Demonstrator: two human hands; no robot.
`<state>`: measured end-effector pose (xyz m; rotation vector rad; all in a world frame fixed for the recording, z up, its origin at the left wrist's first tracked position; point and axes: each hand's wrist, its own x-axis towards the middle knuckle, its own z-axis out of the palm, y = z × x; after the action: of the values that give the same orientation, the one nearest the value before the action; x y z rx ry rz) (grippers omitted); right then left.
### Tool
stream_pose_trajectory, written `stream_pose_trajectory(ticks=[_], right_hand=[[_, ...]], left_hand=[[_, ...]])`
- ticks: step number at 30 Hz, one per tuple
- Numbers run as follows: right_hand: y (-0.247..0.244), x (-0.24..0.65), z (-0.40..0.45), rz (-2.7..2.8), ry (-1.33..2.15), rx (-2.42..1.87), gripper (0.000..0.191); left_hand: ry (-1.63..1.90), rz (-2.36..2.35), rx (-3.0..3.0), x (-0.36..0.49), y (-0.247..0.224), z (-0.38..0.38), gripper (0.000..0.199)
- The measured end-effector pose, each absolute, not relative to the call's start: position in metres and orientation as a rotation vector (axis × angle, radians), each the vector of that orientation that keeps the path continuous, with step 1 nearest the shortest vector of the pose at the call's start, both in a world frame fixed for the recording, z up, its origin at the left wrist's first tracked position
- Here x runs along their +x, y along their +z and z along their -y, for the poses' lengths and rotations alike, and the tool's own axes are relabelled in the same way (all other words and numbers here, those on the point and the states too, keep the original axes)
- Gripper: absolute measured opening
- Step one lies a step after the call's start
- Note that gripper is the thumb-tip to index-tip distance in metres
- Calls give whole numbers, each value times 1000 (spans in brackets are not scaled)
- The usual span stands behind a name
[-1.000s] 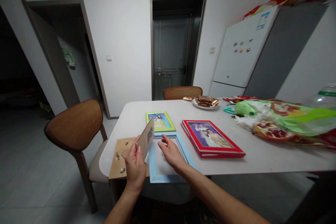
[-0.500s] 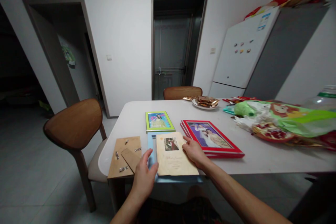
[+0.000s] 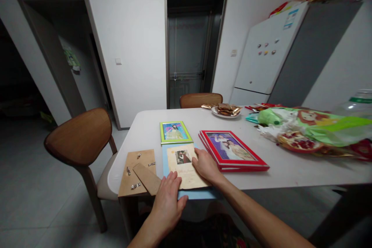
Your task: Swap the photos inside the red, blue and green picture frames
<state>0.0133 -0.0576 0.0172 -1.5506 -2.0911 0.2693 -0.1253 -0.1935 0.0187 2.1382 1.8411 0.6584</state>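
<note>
My right hand (image 3: 207,166) lies open and flat on the right edge of a printed photo sheet (image 3: 186,168), gripping nothing. The sheet sits in a light blue picture frame (image 3: 192,195). My open left hand (image 3: 168,205) holds nothing, just near the frame's near edge, beside a brown backing board (image 3: 136,170) with metal clips to the left.

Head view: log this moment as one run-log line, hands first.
left hand: by light-blue picture frame and tan backing strip | right hand: on printed photo sheet | beside: red picture frames
</note>
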Motion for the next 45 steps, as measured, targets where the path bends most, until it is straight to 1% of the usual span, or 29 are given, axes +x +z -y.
stream_pose_trajectory(ticks=[4,8,11,13,16,19,22,25,29,32,39,45], right_hand=[[8,17,62,2176,69,-1531,46],[6,18,66,2257,27,-1521,38],[12,12,71,2262,13,-1531,31],[19,1,78,2254,49,-1468,32],[27,-28,97,2357,186,-1233,34],[29,-65,121,2506,280,-1036,37],[26,-97,138,2584,277,-982,42],[23,-110,143,2536,344,-970,42],[32,-89,140,2373,488,-896,46],[41,-51,136,2327,530,-892,37],[38,38,124,2334,502,-1071,34],[25,50,107,2379,430,-1136,32]], left_hand=[[576,-1847,2174,-124,20,193,37],[574,-1828,2191,-122,21,192,36],[609,-1792,2185,-130,23,196,44],[660,-1829,2181,-148,23,201,52],[672,-2084,2132,-194,13,211,60],[577,-2412,1957,-240,-4,219,58],[577,-2439,1946,-268,-15,220,48],[667,-2385,1947,-275,-13,217,43],[907,-2277,2004,-259,6,215,41],[988,-2132,2094,-229,20,211,41],[932,-1833,2164,-151,27,188,45],[720,-1819,2147,-136,25,176,40]])
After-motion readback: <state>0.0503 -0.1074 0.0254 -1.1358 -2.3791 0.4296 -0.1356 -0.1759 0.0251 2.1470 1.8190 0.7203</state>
